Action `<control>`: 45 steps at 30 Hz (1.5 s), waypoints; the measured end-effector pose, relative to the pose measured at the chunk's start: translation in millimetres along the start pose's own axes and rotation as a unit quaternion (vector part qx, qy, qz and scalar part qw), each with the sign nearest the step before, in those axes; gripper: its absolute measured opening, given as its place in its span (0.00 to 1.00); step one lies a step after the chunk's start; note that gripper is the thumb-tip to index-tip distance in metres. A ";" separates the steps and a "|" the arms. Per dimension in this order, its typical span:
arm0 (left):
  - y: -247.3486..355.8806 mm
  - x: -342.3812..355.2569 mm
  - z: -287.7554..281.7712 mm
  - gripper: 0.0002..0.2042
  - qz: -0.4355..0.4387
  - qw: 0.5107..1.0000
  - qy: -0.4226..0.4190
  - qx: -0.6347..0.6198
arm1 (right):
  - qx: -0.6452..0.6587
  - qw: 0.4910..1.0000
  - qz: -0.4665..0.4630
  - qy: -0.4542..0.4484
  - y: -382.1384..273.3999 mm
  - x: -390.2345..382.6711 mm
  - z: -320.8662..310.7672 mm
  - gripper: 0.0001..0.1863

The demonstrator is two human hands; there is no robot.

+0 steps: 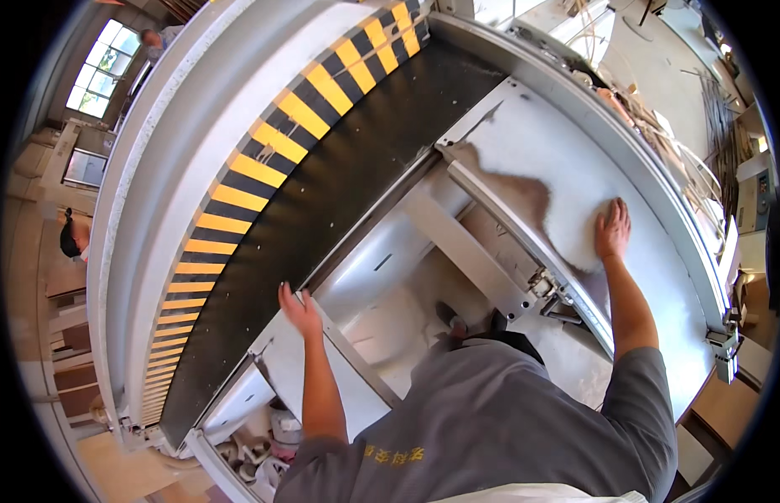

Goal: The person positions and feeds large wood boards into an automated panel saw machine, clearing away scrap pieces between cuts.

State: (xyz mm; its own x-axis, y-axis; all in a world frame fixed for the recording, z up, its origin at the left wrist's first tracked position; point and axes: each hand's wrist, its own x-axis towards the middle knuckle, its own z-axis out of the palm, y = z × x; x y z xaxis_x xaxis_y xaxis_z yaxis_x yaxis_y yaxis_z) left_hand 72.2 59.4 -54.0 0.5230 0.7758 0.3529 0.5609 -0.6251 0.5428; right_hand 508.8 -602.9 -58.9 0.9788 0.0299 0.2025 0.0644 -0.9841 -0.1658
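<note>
My right hand (613,230) lies flat, fingers stretched out, on a pale grey metal table panel (578,155) of a large machine. A brown, dusty-looking patch (524,197) marks the panel just left of that hand. My left hand (301,312) has its fingers spread and holds nothing. It is at the near edge of the machine's black bed (340,197), by the corner of a smaller grey table panel (302,356); whether it touches either one I cannot tell. Between my hands is a gap crossed by a grey metal bar (465,250).
A beam with yellow and black stripes (277,147) arches along the black bed's far side. A raised metal rail (658,197) borders the right panel. Offcuts and strips (658,134) lie beyond it. One person (160,40) is far off at upper left, another (74,235) at left.
</note>
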 end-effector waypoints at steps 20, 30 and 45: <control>128.5 250.6 286.5 0.23 0.253 0.955 -0.145 0.049 | -0.030 0.998 -0.056 0.009 11.3 2.1 6.2 0.29; 109.6 293.6 335.4 0.26 0.278 0.951 -0.084 0.109 | -0.045 0.997 -0.055 -0.011 17.6 1.5 14.1 0.29; 94.4 290.2 368.0 0.30 0.261 0.954 -0.037 0.140 | -0.064 0.995 -0.075 -0.027 29.0 2.2 22.9 0.27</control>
State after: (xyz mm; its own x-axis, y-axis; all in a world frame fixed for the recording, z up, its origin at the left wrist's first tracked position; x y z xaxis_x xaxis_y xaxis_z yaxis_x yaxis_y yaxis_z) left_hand 513.1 193.8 -180.8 0.8161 0.3501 0.4598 0.3553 -0.9314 0.0787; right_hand 517.3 -627.3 -85.4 0.9694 0.1842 0.1621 0.1888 -0.9819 -0.0134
